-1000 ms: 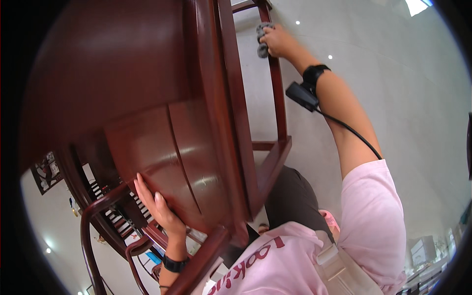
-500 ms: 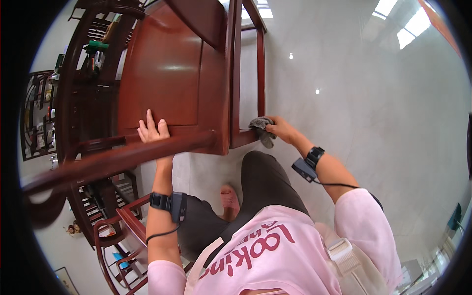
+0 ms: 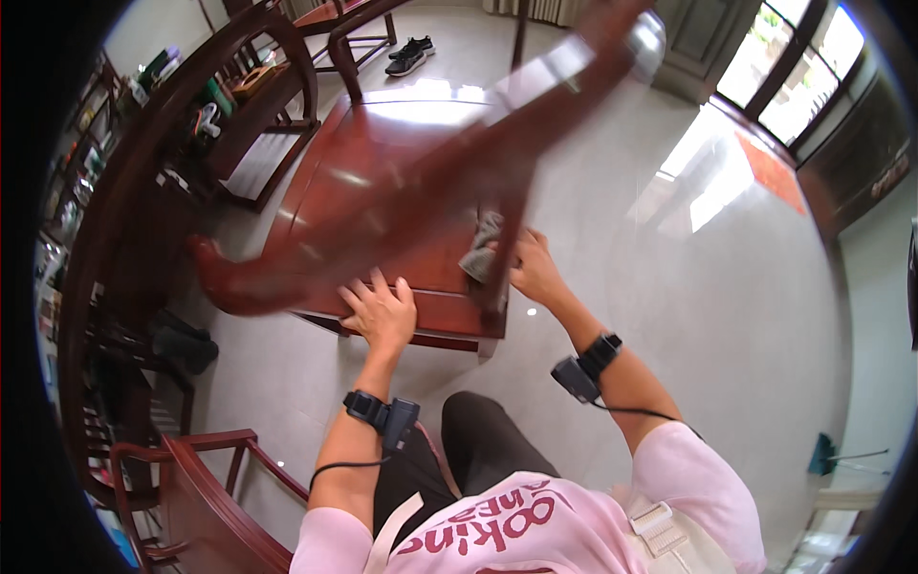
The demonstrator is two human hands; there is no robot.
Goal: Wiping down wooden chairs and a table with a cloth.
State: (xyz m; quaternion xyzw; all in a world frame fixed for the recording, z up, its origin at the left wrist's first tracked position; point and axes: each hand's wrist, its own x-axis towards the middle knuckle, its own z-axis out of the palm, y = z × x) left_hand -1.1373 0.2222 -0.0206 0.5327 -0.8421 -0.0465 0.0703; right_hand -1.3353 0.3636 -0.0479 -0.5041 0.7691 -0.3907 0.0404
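Grey cloth (image 3: 481, 253) is now at the slim upright post (image 3: 510, 239) by the right edge of the red-brown chair seat (image 3: 330, 191), center of frame; half a second ago it was on the low rail beneath, so rubbing looks shifted up to seat level. Right hand (image 3: 537, 270) wraps in from the post's right side, apparently clamped on the cloth, some fingers hidden. Left hand (image 3: 384, 314) has fingers spread apart on the seat's front part, holding nothing. Blurred curved rail (image 3: 402, 210) crosses above. Counts: one cloth, two hands, two black wrist devices (image 3: 585, 373), two dark shoes (image 3: 407, 63) upper center, one other chair (image 3: 215, 497) lower left. Upper-left furniture overlaps, can't count.
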